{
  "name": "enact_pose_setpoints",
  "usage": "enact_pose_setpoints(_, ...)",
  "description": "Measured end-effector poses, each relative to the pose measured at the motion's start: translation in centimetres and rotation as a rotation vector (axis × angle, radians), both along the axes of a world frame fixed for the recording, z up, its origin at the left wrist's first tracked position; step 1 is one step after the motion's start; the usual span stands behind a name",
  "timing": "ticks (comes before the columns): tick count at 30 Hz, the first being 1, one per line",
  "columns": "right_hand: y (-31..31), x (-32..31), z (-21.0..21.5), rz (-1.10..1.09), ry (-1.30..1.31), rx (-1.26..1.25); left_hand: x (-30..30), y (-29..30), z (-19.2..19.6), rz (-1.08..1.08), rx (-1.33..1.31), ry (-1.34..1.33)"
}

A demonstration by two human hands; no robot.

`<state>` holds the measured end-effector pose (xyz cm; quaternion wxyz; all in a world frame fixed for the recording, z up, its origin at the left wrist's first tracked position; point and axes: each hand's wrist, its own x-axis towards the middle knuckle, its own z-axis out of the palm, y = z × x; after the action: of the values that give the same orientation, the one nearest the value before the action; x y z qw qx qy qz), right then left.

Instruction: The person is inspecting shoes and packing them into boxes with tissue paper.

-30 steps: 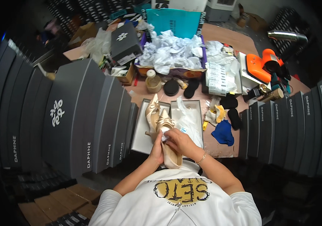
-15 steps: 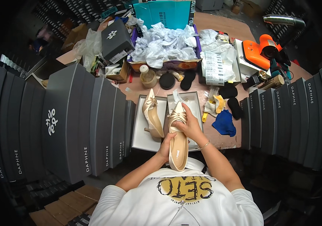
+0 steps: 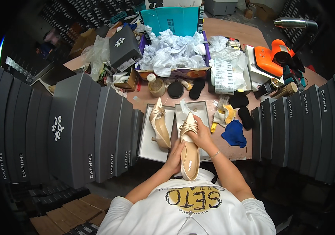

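Observation:
Held in both my hands over the table's near edge is a cream satin shoe [image 3: 190, 156], its pointed toe away from me and its tan insole facing up. My left hand [image 3: 175, 157] grips it along the left side. My right hand [image 3: 202, 135] wraps the front from the right, with the thumb at the opening below the gathered bow. The matching heeled shoe [image 3: 160, 127] rests on its side in the left part of an open shoe box [image 3: 147, 152]. Beneath the held shoe lies the box's other white-lined half [image 3: 203, 111].
Grey shoe boxes [image 3: 71, 133] stand in rows at left, and more boxes [image 3: 296, 125] at right. A carton of crumpled tissue paper [image 3: 171, 55], a bottle [image 3: 156, 89] and a round black tin [image 3: 175, 90] sit behind. A blue cloth [image 3: 235, 134] and an orange blower [image 3: 267, 60] are to the right.
The held shoe has turned slightly, with its heel end shifting right. My right thumb has slid toward the shoe's opening, and my left fingers now lie along its side. The view has tilted a little.

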<state>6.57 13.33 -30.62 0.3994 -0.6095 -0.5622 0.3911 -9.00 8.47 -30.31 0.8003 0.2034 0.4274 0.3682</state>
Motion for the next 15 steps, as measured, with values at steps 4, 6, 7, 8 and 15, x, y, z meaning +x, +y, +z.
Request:
enact_pose_setpoints(4,0.5,2.0,-1.4,-0.039,-0.020,-0.034,-4.8,4.2,-3.4,0.294,0.382,0.691)
enact_pose_setpoints(6,1.3,2.2,-3.9,0.001,0.026,-0.085,-7.6,5.9,-8.2,0.185,0.316,0.979)
enact_pose_setpoints(7,1.5,2.1,-5.8,0.014,-0.042,-0.110,-8.6,6.2,-10.1,0.116,0.273,1.121)
enact_pose_setpoints(8,1.2,2.2,-8.0,0.013,-0.108,-0.144,-8.8,6.5,-11.1,0.037,0.304,1.101)
enact_pose_setpoints(15,-6.4,0.4,-6.8,-0.157,-0.038,-0.148,-10.5,6.3,-10.4,0.073,0.146,0.686)
